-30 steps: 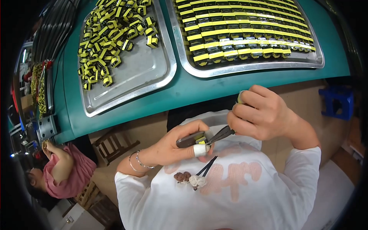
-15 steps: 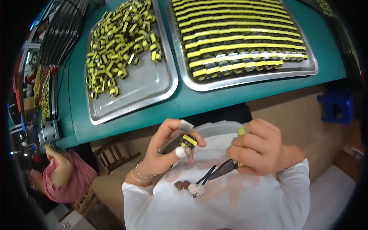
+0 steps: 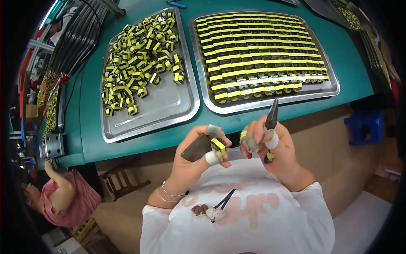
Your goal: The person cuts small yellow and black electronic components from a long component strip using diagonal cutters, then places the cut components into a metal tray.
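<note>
Yellow-taped component sits pinched at the tips of my left hand, held against a dark flat block that the same hand clasps from below; the thumb and forefinger, both wearing pale finger cots, are closed on the pair. My right hand is wrapped shut around dark pliers, whose pointed nose stands upward and away from me, toward the table edge, not at the part. The component lies just to the left of my right fingers, near but not touching them, so the left hand is the one on it. Its long axis I cannot tell; it is too small. I judge the pliers' tip would have to swing down and leftward to meet it.

Beyond the hands, the green table carries two steel trays: the left tray holds a loose heap of the same yellow-and-black parts, the right tray holds them in neat rows. Another person in a pink top is at lower left.
</note>
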`<state>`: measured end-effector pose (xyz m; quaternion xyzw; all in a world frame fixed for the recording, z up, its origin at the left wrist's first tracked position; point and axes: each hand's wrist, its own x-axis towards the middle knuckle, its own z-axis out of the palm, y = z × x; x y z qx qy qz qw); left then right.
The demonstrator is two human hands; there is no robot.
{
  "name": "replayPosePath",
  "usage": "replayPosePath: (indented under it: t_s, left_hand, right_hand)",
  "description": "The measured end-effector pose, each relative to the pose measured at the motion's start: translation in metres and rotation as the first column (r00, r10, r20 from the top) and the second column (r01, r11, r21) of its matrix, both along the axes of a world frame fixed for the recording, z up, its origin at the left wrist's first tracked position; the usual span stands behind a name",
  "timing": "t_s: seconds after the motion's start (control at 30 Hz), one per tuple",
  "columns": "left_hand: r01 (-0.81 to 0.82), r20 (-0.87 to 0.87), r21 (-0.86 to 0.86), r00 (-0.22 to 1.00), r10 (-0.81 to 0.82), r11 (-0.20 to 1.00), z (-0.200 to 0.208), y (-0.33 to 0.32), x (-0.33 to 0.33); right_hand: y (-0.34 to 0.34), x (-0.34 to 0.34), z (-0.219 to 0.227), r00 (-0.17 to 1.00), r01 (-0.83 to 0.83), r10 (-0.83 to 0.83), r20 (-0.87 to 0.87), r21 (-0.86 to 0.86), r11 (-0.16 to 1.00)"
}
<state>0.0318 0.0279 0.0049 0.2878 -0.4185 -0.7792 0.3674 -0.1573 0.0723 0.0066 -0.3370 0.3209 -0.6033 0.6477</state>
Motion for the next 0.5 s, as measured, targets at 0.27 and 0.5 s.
replayPosePath:
  t_s: [0.27,0.5]
  left_hand:
    - [-0.053,-0.021,0.013,0.998,0.053,0.999,0.002,0.000,-0.012]
    - [0.062,-0.025,0.023,0.998,-0.061,0.998,0.000,-0.003,-0.003]
  right_hand:
    - [-0.005,0.011,0.003,0.978,-0.050,0.062,-0.197,0.066,0.997]
    - [-0.007,0.012,-0.009,0.963,-0.164,0.165,-0.212,0.022,0.986]
